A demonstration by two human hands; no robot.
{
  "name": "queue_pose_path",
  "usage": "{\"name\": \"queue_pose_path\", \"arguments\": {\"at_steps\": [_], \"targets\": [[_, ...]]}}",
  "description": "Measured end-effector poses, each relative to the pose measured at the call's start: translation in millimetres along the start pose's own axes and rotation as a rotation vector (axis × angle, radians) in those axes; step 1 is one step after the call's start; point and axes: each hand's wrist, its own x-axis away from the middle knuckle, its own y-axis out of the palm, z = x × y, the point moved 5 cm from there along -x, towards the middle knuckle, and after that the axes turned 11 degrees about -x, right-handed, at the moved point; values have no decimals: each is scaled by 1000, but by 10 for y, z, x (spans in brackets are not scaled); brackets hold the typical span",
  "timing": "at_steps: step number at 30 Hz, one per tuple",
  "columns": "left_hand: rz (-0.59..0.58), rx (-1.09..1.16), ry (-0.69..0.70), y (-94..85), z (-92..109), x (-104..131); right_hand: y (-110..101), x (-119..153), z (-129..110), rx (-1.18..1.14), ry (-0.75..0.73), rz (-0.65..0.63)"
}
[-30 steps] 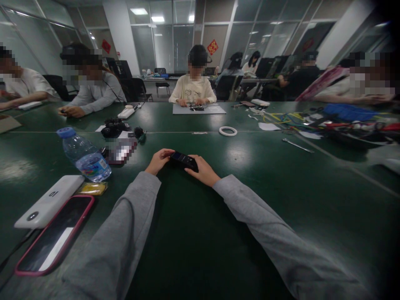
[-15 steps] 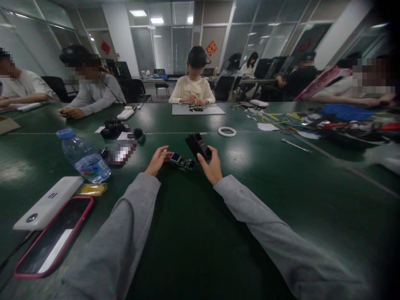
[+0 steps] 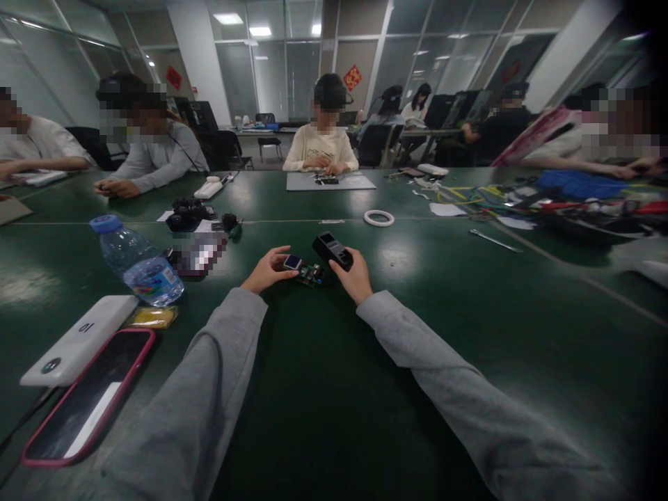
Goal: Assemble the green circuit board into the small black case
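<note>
Near the middle of the green table, my left hand (image 3: pixel 267 271) grips the left end of a small circuit board (image 3: pixel 312 273), with thumb and fingers at a little square screen (image 3: pixel 293 262). Just to the right, my right hand (image 3: pixel 355 275) holds a black rectangular case (image 3: pixel 332 250), tilted, with slots on its visible face. A narrow gap separates the case from the board. The palm side of my right hand is hidden.
On the left stand a water bottle (image 3: pixel 151 275), a white power bank (image 3: pixel 81 341) and a pink-edged phone (image 3: pixel 91 396). Beyond my hands lie a white ring (image 3: pixel 378 218) and a wrench (image 3: pixel 495 241). Cables (image 3: pixel 522 198) pile up at right; a person (image 3: pixel 321 149) sits opposite.
My left thumb and fingers have closed on the board's screen end. The black case has turned in my right hand, showing more of its slotted face.
</note>
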Motion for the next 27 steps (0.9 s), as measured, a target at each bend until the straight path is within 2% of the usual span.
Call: {"name": "queue_pose_path", "arguments": {"at_steps": [4, 18, 27], "targets": [[-15, -1, 10, -1, 11, 8, 6, 7, -77, -8, -2, -27], [25, 22, -20, -20, 74, 17, 143, 75, -244, -69, -51, -264], [25, 65, -6, -32, -4, -23, 167, 79, -250, -23, -75, -285]]}}
